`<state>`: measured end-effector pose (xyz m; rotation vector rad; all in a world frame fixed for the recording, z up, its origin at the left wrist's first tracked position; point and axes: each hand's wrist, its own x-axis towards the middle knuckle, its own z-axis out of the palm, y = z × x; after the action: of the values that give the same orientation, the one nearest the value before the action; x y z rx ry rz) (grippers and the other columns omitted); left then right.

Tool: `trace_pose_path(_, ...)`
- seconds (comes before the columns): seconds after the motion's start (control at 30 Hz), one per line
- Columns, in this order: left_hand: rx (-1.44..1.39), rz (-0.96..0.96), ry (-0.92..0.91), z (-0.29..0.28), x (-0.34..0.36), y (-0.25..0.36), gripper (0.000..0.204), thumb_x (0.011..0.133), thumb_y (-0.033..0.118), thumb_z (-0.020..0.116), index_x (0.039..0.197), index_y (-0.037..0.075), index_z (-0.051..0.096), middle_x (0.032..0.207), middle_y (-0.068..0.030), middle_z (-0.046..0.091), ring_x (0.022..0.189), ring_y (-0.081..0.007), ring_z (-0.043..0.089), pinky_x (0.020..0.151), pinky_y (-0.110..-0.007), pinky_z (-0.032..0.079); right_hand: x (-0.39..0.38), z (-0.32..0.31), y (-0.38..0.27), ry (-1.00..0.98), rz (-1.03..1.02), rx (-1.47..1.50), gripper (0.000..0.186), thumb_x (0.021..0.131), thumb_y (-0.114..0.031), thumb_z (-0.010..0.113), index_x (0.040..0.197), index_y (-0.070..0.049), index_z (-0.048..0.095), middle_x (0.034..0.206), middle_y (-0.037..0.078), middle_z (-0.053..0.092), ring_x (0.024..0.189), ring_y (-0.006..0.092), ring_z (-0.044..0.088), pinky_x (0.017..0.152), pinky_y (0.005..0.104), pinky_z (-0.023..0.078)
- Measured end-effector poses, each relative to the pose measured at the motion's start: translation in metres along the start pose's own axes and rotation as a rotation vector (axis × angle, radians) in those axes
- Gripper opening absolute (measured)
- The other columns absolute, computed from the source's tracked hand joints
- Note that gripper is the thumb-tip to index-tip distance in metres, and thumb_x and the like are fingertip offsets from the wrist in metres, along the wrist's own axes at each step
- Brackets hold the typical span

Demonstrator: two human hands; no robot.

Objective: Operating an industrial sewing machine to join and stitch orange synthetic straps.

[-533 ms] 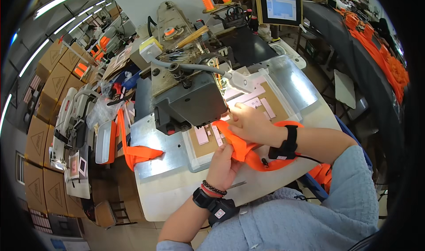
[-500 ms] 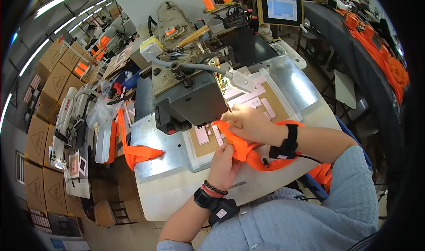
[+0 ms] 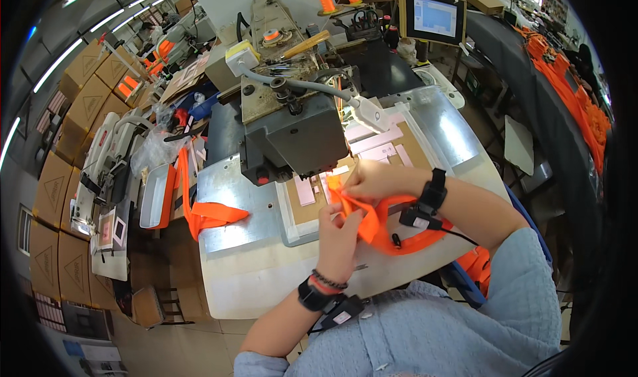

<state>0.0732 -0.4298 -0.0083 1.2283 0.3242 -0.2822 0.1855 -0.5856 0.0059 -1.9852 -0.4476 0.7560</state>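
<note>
An orange fabric strap [image 3: 374, 229] is bunched between my two hands, in front of the sewing machine head [image 3: 292, 138]. My left hand [image 3: 337, 239] pinches its near left side, thumb against bent fingers. My right hand [image 3: 373, 180] is closed on the upper part of the strap, with fingertips curled down and partly hidden. The strap's far end reaches a brown template board [image 3: 419, 150] with pink strips, close to the needle area. From my hands the strap loops right across the table, under my right wrist.
A white lamp [image 3: 367, 116] hangs just beyond my right hand. Another orange strap [image 3: 216, 215] lies on the metal plate at left, beside an orange-rimmed bin [image 3: 158, 197]. A monitor [image 3: 435, 17] stands at the back. Orange fabric sits in a blue container [image 3: 458, 281] at right.
My right hand has drawn back a little from the needle area. My left hand has moved slightly forward along the strap and its grip has shifted. The whole view has turned a little.
</note>
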Motion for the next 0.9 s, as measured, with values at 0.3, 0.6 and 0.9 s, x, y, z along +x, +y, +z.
trace_pose_path(0.3,0.328,0.009,-0.169,-0.203,-0.026,0.077,0.03,0.094,0.01,0.054,0.121,-0.001,0.059,0.107,-0.008,0.065,0.094,-0.0149,0.065,0.086,-0.03,0.052,-0.054,0.047,-0.007,0.067,-0.355,-0.303,0.039,0.096,-0.016,0.06,0.134,-0.007,0.061,0.07,0.014,0.063,0.06,0.0234,0.06,0.06,0.0356,0.048)
trace_pose_path(0.6,0.448,-0.018,-0.134,-0.336,-0.056,0.156,0.057,0.093,0.007,0.066,0.145,0.001,0.045,0.112,-0.0041,0.065,0.079,-0.0092,0.062,0.07,-0.024,0.054,-0.157,0.019,-0.031,0.1,-0.131,-0.17,0.038,0.09,-0.007,0.067,0.128,-0.005,0.066,0.075,0.007,0.063,0.065,0.013,0.054,0.062,0.0289,0.046)
trace_pose_path(0.9,1.565,0.656,0.686,-0.362,-0.045,0.09,0.051,0.083,0.004,0.067,0.133,0.013,0.059,0.134,-0.0099,0.056,0.125,-0.0298,0.052,0.105,-0.049,0.034,-0.28,-0.01,0.031,0.952,0.073,0.05,0.037,0.092,-0.002,0.058,0.129,0.003,0.064,0.074,-0.002,0.055,0.067,0.0048,0.051,0.059,0.0188,0.04)
